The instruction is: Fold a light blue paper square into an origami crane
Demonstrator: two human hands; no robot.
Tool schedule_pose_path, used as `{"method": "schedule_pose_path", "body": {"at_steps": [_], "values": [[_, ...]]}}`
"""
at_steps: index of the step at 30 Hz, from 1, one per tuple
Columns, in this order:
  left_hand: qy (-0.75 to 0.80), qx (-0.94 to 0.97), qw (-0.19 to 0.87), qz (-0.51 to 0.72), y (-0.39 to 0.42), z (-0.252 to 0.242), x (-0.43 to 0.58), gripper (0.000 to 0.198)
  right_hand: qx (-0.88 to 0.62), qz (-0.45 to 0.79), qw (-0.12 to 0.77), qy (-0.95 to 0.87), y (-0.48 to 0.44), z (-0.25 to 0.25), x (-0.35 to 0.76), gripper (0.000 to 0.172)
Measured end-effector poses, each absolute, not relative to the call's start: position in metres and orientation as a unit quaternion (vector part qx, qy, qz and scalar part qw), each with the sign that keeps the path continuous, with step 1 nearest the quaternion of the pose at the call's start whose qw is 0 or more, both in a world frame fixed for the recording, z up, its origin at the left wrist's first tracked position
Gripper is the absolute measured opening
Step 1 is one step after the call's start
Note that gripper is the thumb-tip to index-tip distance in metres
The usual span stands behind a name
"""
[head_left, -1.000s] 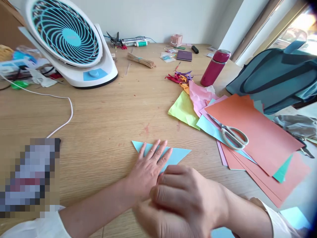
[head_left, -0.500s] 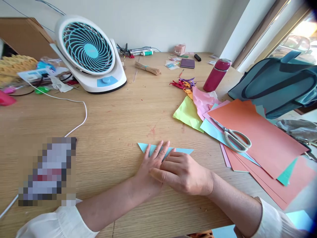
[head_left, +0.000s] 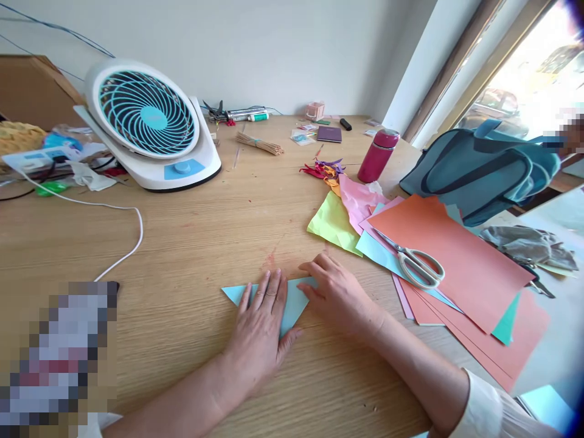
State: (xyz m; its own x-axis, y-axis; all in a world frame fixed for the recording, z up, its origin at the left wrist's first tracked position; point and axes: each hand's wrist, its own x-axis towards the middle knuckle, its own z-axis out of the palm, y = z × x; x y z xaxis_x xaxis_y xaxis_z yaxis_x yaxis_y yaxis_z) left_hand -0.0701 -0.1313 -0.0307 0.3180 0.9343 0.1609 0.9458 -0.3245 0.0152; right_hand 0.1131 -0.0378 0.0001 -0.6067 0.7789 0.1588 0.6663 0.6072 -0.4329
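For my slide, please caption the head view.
Left hand flat on a blue paper triangle, right hand at its right corner; scissors on coloured sheets.

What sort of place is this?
Probably a craft workspace, perhaps at home or in a small workshop: a wooden table by a window bears sheets of coloured paper, scissors and a blue paper triangle under the left hand.
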Motion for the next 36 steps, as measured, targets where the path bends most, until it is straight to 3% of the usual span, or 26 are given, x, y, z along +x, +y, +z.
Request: {"method": "schedule_pose_path", "body": {"at_steps": [8, 14, 16, 19, 23, 28, 36], "values": [[-0.57, -0.818, 0.042, -0.066, -0.129, -0.032, -0.068, 0.062, -0.44, 0.319, 0.218, -0.811, -0.037, -0.005, 0.113, 0.033], [-0.57, -0.817, 0.031, -0.081, -0.12, -0.034, -0.065, 0.067, -0.443, 0.315, 0.264, -0.797, -0.029, -0.006, 0.112, 0.034], [-0.56, -0.823, 0.03, -0.086, -0.12, -0.036, -0.069, 0.068, -0.445, 0.275, 0.269, -0.809, -0.028, -0.003, 0.113, 0.03], [-0.55, -0.829, 0.044, -0.092, -0.121, -0.039, -0.074, 0.067, -0.468, 0.119, 0.252, -0.839, -0.027, 0.004, 0.126, 0.021], [-0.549, -0.829, 0.052, -0.092, -0.122, -0.04, -0.076, 0.066, -0.557, -0.118, 0.155, -0.807, -0.025, 0.008, 0.161, 0.033], [-0.553, -0.828, 0.034, -0.088, -0.121, -0.037, -0.075, 0.066, -0.634, -0.153, 0.105, -0.751, -0.008, 0.0, 0.196, 0.016], [-0.557, -0.827, 0.029, -0.077, -0.123, -0.035, -0.074, 0.065, -0.686, -0.053, 0.393, -0.611, 0.01, 0.013, 0.235, 0.012]]}}
